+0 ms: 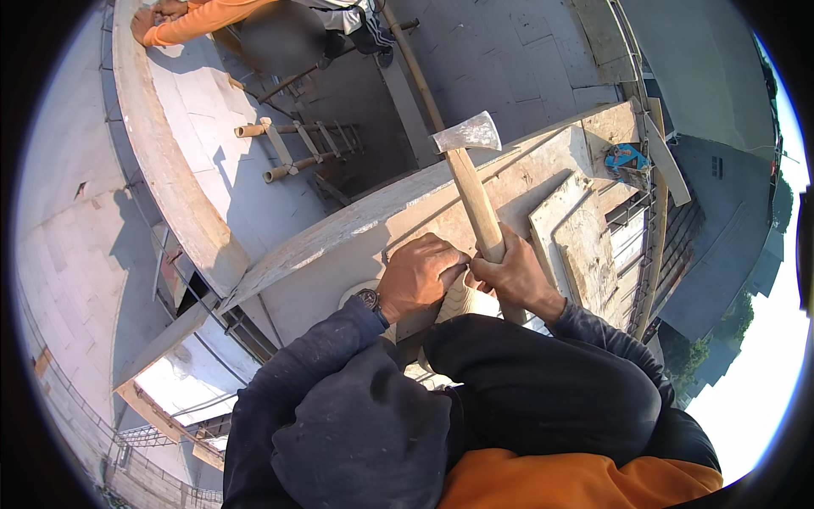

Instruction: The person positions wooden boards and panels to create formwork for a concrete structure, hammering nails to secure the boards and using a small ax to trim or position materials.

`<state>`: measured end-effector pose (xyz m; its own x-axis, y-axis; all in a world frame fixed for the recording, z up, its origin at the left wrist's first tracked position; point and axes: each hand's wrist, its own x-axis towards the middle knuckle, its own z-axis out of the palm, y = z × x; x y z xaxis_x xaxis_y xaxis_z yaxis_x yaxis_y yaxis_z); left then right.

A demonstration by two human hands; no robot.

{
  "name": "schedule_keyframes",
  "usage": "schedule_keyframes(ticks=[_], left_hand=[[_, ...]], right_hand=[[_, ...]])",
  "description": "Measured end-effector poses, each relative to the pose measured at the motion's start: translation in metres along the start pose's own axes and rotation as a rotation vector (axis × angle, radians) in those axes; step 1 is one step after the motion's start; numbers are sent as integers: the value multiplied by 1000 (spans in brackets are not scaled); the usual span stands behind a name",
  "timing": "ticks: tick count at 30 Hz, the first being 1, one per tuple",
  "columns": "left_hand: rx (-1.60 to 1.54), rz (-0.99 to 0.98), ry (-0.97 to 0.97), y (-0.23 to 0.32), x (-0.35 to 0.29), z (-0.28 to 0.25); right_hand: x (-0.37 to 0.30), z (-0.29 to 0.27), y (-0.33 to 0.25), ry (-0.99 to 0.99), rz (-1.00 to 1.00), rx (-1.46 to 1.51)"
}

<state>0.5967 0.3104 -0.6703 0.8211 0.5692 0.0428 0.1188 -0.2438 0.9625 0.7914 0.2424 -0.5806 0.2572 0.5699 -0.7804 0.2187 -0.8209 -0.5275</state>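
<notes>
My right hand [519,276] is wrapped round the wooden handle of a hatchet [476,199]. The hatchet stands head up, its worn metal head [468,134] above a wooden ledge [407,219]. Close beside it, my left hand [421,276] is closed with fingers bent and fingertips almost at the right thumb. Whatever those fingers hold, if anything, is too small or hidden to name. Below both hands shows a pale ridged object [466,299], partly covered by my knee; its kind is unclear.
Loose plywood pieces [585,246] lie right of the hatchet, with a blue packet [626,159] farther off. Left of the ledge, a bamboo ladder [305,140] rises from a deep opening. A co-worker's orange sleeve [199,21] reaches over a curved board [157,153]. Steel bars [246,327] stick out at left.
</notes>
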Motion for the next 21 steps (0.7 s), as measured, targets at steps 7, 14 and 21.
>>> schedule_keyframes(ticks=[7, 14, 21], left_hand=[[153, -96, 79, -6, 19, -35], [-580, -843, 50, -121, 59, -113], [-614, -918, -126, -163, 56, -79]], right_hand=[[6, -25, -29, -35, 50, -92], [17, -77, -43, 162, -162, 59], [-2, -109, -71, 58, -113, 31]])
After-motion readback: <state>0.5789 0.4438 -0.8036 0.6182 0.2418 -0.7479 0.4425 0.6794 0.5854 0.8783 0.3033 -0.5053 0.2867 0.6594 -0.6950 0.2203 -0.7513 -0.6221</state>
